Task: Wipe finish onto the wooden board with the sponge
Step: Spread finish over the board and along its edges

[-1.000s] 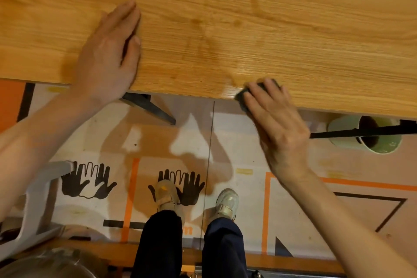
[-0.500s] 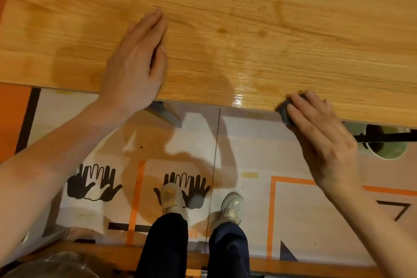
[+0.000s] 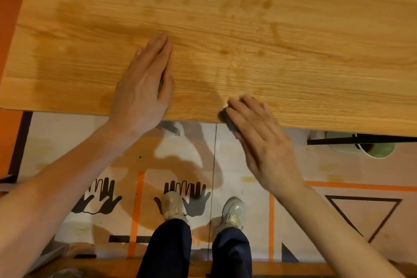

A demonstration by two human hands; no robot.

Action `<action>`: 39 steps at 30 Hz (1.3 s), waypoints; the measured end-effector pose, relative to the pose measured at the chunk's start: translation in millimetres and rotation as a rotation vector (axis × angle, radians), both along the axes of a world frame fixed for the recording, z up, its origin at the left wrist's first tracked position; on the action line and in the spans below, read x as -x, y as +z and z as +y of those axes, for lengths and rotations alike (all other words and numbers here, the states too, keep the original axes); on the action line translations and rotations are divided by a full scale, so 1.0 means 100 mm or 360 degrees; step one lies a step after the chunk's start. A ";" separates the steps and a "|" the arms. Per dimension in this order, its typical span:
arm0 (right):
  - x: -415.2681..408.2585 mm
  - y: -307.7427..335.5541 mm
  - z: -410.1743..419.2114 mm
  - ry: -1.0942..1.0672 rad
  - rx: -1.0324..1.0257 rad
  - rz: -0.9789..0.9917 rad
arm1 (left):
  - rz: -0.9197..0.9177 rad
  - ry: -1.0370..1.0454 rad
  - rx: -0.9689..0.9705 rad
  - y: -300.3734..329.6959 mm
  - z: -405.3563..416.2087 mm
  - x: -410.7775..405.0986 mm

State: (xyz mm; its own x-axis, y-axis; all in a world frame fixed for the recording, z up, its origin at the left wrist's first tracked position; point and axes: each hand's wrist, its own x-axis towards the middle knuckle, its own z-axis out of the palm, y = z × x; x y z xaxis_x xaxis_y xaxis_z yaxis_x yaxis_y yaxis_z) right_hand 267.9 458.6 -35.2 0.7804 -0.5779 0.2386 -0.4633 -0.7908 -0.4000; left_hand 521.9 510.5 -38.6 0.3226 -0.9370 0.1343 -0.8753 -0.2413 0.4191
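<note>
Sliding back leftward along the near edge of the wooden board, the right hand presses the dark sponge under curled fingers while the left hand lies flat, and only patchy darker streaks show, so much seems left.

The board is filling the top part of the view, and the floor is lying below it. The left hand is lying flat on the board, near its close edge. The right hand is sitting just to the right of it, at that same edge. The sponge is hiding under the right hand's fingers, touching the board's edge. Two shoes are standing on the floor below the hands. A cup is sitting under the board, far to the right.
</note>
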 end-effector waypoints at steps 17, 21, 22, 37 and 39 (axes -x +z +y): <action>-0.28 0.22 -1.22 -0.0848 -0.0451 -0.0019 | -0.0037 0.0017 0.0014 -0.03 -0.02 0.02; -0.24 0.20 -0.51 -0.0659 -0.0364 -0.0091 | -0.0032 0.0026 0.0030 -0.02 -0.02 0.02; -0.16 0.20 -0.26 -0.0526 -0.0377 -0.0062 | -0.0038 0.0023 0.0029 -0.02 -0.02 0.03; -0.35 0.22 -0.05 -0.0422 -0.0483 -0.0085 | -0.0054 0.0023 0.0122 -0.03 -0.03 0.01; -0.33 0.25 -0.04 -0.0322 -0.0510 -0.0062 | -0.0051 0.0030 0.0134 -0.03 -0.03 0.02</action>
